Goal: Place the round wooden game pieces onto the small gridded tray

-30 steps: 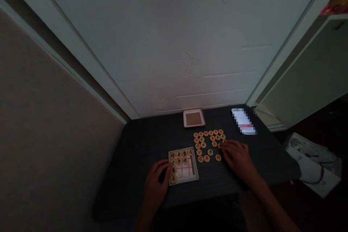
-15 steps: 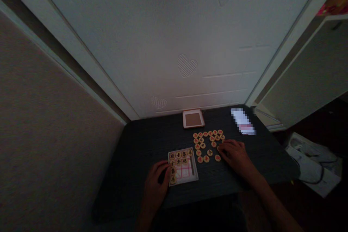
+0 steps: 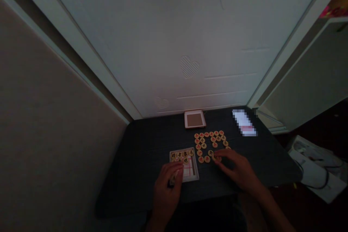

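Tray (image 3: pixel 189 171): on dark table (image 3: pixel 146 145); black-lettered discs (image 3: pixel 185 154) along its far side.
Left hand (image 3: pixel 168 185): over tray's left part; grip hidden from me.
Right hand (image 3: pixel 236 166): fingertips at one loose disc (image 3: pixel 218 159), right of tray; clamped or apart, I cannot tell.

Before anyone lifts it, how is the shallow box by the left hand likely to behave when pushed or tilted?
Pushed, the shallow box would probably slide rather than tip, since it lies flat on the table with low walls. If tilted, its round pieces might shift, since part of its floor is bare.
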### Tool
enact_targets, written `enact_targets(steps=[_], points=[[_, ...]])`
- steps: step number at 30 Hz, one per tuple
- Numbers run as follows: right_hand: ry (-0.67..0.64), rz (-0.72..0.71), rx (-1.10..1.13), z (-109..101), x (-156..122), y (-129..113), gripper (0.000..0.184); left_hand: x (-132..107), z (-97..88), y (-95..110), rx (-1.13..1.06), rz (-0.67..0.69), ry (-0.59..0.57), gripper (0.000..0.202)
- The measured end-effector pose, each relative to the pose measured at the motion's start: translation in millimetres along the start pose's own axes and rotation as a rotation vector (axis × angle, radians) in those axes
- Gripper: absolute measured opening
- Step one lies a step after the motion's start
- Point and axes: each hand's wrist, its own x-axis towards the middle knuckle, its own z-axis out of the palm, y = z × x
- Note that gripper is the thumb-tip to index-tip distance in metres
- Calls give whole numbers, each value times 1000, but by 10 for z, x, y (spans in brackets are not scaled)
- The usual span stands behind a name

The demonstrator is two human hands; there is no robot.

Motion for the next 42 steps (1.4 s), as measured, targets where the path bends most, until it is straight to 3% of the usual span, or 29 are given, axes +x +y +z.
enact_targets(steps=[3,5,12,22,42], points=[[-4,-71,94,126,-38,-240,26,-23,168,332,-163,-147,-163,19],[-33,-120,132,199,-53,-369,29,-35,265,452,-303,-232,-212,20],[-39,-208,109,376,-95,-511,28,-51,322,420,-527,-427,-206,23],[23,-141,206,471,-120,-478,28,-46,294,384,-571,-459,-196,25],[-40,292,484,503,-141,-538,31,-23,157,420,-618,-443,-339,33]])
